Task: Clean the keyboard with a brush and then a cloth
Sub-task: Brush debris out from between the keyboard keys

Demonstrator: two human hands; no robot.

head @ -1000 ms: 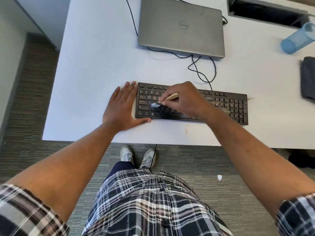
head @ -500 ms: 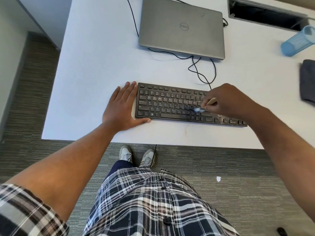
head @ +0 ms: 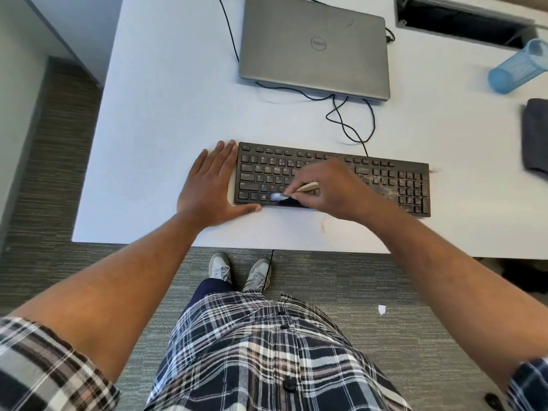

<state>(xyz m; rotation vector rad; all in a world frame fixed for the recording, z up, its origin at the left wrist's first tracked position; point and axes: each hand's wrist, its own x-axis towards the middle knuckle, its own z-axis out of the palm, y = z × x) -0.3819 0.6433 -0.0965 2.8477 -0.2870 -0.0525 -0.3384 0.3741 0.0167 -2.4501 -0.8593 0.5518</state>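
Observation:
A black keyboard [head: 394, 185] lies near the front edge of the white desk [head: 166, 120], with brown crumbs over its right part. My right hand [head: 335, 188] grips a small brush [head: 296, 191] with a pale wooden handle; its bristles touch the bottom key row left of centre. My left hand [head: 207, 188] rests flat on the desk against the keyboard's left end, thumb along its front edge. A dark grey cloth [head: 535, 137] lies at the desk's right edge, partly cut off.
A shut grey laptop [head: 314, 46] sits behind the keyboard, with black cables [head: 350, 120] looping between them. A blue tumbler [head: 519, 66] lies on its side at the far right. A cable slot [head: 462, 16] opens at the back. Carpet floor lies below the desk's front edge.
My right hand swept the brush from the left keys to the right part of the keyboard, then came back to the lower left-centre row. My left hand stayed put.

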